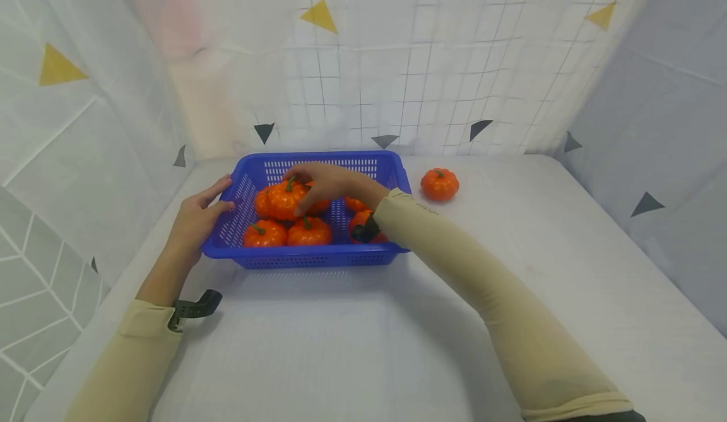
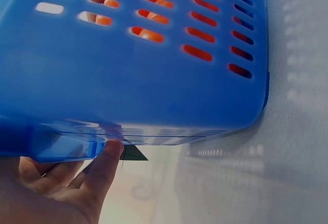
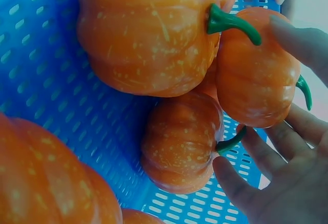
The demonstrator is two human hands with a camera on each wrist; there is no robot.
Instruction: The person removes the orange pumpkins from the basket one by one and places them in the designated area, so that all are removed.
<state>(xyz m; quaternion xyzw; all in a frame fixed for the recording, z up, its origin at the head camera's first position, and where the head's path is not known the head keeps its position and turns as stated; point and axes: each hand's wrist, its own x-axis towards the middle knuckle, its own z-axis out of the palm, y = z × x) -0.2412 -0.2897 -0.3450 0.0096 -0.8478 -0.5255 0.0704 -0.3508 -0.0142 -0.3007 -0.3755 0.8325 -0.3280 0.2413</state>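
Observation:
A blue plastic basket point(image 1: 318, 258) with slotted walls holds several small orange pumpkins with green stems. My left hand point(image 1: 195, 217) holds the basket's left rim; in the left wrist view, fingers point(image 2: 105, 170) touch the basket beside its slotted wall. Reaching into the basket, my right hand point(image 1: 329, 183) grips a pumpkin point(image 1: 286, 200) at its left side, above others. In the right wrist view, thumb and fingers lie around this pumpkin point(image 3: 256, 70), and fingertips are near a lower pumpkin's point(image 3: 182, 142) stem. The right forearm partly covers the pumpkins at the basket's right.
One pumpkin point(image 1: 440, 184) sits on the white-covered table point(image 1: 318, 346), right of the basket. White sheeting point(image 1: 375, 62) with grid lines and coloured triangles hangs behind and along both sides. Straps with dark devices are on both wrists.

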